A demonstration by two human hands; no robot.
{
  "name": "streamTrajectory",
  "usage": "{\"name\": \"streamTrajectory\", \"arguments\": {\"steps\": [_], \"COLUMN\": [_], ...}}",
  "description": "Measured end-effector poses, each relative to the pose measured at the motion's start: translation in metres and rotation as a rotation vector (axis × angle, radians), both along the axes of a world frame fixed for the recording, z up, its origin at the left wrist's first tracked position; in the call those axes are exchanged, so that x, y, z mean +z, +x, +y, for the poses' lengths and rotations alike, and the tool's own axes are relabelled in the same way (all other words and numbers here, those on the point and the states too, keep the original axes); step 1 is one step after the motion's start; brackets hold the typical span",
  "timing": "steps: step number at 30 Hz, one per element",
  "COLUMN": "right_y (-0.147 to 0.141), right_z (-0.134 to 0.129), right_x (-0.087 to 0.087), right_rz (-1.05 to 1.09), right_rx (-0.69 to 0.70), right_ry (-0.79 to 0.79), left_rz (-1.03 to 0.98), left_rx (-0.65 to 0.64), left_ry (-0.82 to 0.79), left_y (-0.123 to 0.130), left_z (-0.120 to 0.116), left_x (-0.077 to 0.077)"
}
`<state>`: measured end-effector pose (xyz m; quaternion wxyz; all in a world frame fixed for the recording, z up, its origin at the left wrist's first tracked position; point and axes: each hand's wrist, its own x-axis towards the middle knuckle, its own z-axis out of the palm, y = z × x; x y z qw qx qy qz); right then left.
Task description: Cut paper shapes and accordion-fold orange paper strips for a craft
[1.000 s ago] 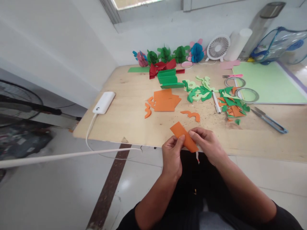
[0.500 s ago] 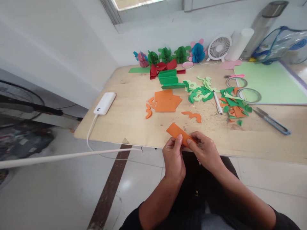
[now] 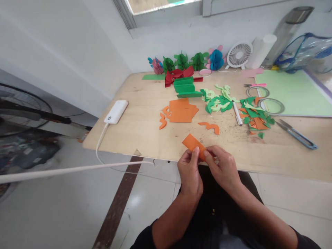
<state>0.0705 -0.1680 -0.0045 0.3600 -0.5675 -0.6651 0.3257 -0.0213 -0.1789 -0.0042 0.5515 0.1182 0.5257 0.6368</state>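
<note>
A narrow strip of orange paper (image 3: 192,142), seemingly folded, is held at the front edge of the table. My left hand (image 3: 190,169) pinches it near its middle, thumb on top. Over its right end my right hand (image 3: 222,166) is closed, thumb pressing on the paper; the fingers beneath are hidden. Just beyond lie a curvy orange cutout (image 3: 210,127) and a stack of orange paper squares (image 3: 181,112), with smaller orange cutouts (image 3: 162,121) at its left.
Green cutouts (image 3: 219,103), a white pen (image 3: 237,113), paper scraps (image 3: 256,117) and snips (image 3: 297,134) lie to the right. Folded green paper (image 3: 184,85) and paper figures (image 3: 182,61) are further back. A white power bank (image 3: 116,111) sits left, its cable (image 3: 100,140) hanging over the edge.
The view has shifted slightly. My right thumb has drawn back a little along the orange strip; both hands still hold it.
</note>
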Motion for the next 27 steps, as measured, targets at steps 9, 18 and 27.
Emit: {"name": "streamTrajectory", "arguments": {"steps": [9,18,27], "right_y": [0.001,0.031,0.075], "right_z": [0.001,0.019,0.038], "right_x": [0.001,0.004,0.015], "right_rz": [0.021,-0.087,-0.459], "right_rx": [0.029,0.151,0.304], "right_ry": [-0.029,-0.304,-0.282], "left_rz": [-0.001,0.171,1.413], "left_rx": [0.008,-0.153,-0.257], "left_ry": [0.007,-0.02,0.77], "left_y": [-0.001,-0.026,-0.033], "left_z": [0.0,0.004,-0.005], "left_x": [-0.004,-0.01,-0.033]}}
